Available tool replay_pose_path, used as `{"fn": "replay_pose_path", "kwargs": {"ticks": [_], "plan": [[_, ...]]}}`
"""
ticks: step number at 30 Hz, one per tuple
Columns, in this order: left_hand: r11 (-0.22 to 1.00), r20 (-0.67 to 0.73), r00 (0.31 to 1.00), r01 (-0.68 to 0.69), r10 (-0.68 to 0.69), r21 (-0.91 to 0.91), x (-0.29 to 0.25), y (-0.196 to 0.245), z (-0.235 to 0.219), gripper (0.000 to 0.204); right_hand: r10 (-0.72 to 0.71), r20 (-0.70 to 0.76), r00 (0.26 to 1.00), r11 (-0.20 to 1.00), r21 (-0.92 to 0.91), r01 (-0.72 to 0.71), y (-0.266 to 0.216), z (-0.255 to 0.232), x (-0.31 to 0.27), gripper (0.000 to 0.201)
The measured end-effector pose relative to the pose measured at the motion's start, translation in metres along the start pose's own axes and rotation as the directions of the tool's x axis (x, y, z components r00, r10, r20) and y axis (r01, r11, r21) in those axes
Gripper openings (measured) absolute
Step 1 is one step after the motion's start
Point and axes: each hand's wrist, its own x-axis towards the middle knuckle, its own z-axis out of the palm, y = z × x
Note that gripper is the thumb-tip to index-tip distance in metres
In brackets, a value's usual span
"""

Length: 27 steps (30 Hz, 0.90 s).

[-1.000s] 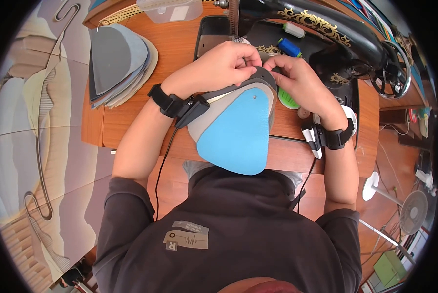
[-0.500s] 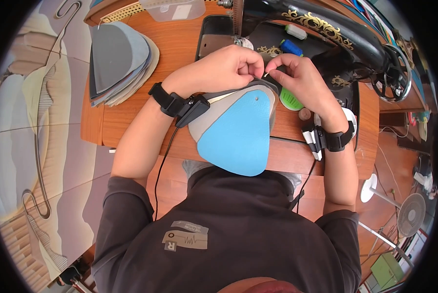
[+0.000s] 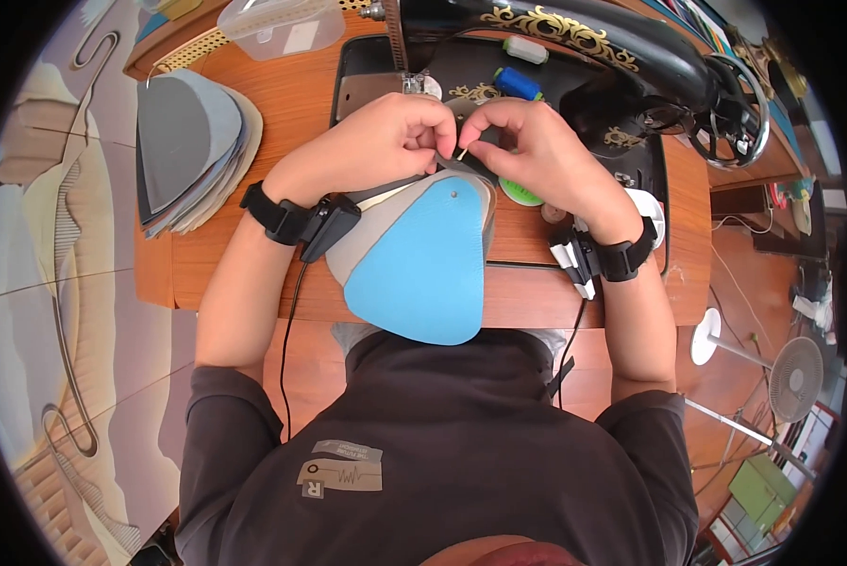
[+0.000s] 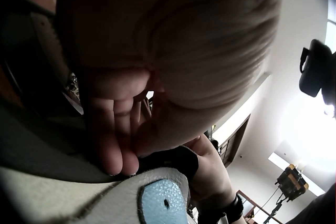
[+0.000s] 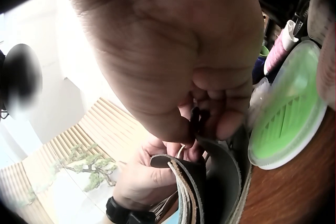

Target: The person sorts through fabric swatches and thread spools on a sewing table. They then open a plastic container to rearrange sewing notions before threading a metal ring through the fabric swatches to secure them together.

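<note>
A layered bundle of rounded, triangular leather-like pieces lies under both hands at the table's front edge. Its blue top piece (image 3: 419, 269) has a small hole near the narrow tip, with grey pieces (image 3: 352, 253) beneath. My left hand (image 3: 390, 137) has curled fingers and grips the edge of a dark grey piece (image 4: 47, 145) by the tip. Thumb and forefinger of my right hand (image 3: 536, 151) pinch a thin pale cord (image 3: 463, 155) just above that tip. In the right wrist view the dark grey sheet (image 5: 223, 169) bends upward beneath the right fingers.
A black sewing machine (image 3: 574, 42) stands behind the hands, with a blue thread spool (image 3: 518, 84) and a white spool (image 3: 525, 50) on its bed. A green round container (image 5: 289, 111) sits by the right hand. More cut pieces (image 3: 187, 132) are stacked at left, near a clear plastic box (image 3: 286, 28).
The head view has shifted, moving the scene left. The dark grey tip, with its hole showing before, is now bent up; the right hand has drawn slightly away and shows a pale cord.
</note>
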Motion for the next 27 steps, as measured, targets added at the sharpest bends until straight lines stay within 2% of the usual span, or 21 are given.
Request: {"fn": "replay_pose_path", "kwargs": {"ticks": [2, 9, 11, 15, 18, 20, 24, 27], "plan": [[1.000, 0.019, 1.000, 0.006, -0.006, -0.012, 0.001, -0.002, -0.001, 0.012, -0.031, 0.002, 1.000, 0.999, -0.035, 0.031, 0.001, 0.001, 0.000, 0.016], [0.993, 0.011, 0.995, 0.101, -0.100, -0.067, 0.000, 0.008, 0.001, 0.005, 0.041, 0.007, 0.999, 0.997, -0.065, -0.040, -0.002, -0.001, 0.000, 0.017], [0.993, -0.006, 0.996, 0.092, -0.093, -0.078, 0.001, 0.006, 0.001, 0.005, 0.050, 0.004, 0.999, 0.997, -0.065, -0.049, -0.002, -0.002, 0.000, 0.017], [0.991, -0.036, 0.995, 0.093, -0.097, -0.091, 0.001, 0.004, 0.003, 0.008, 0.023, 0.002, 1.000, 1.000, 0.017, -0.023, 0.013, 0.002, 0.002, 0.017], [0.993, -0.075, 0.991, 0.107, -0.110, -0.041, 0.001, 0.007, 0.004, 0.008, 0.059, 0.000, 0.998, 0.993, 0.103, -0.059, 0.017, 0.004, 0.003, 0.018], [0.997, -0.149, 0.988, 0.057, -0.048, 0.056, 0.001, 0.004, 0.008, 0.009, 0.080, 0.001, 0.997, 0.984, 0.163, -0.079, 0.019, 0.005, 0.004, 0.017], [0.973, -0.236, 0.972, 0.057, -0.002, 0.225, -0.001, 0.003, 0.011, 0.014, 0.132, 0.028, 0.991, 0.980, 0.145, -0.134, 0.017, 0.005, 0.004, 0.017], [0.960, -0.215, 0.970, 0.160, -0.110, 0.231, -0.002, 0.010, 0.012, 0.018, 0.127, 0.047, 0.991, 0.981, 0.143, -0.132, 0.018, 0.004, 0.004, 0.016]]}}
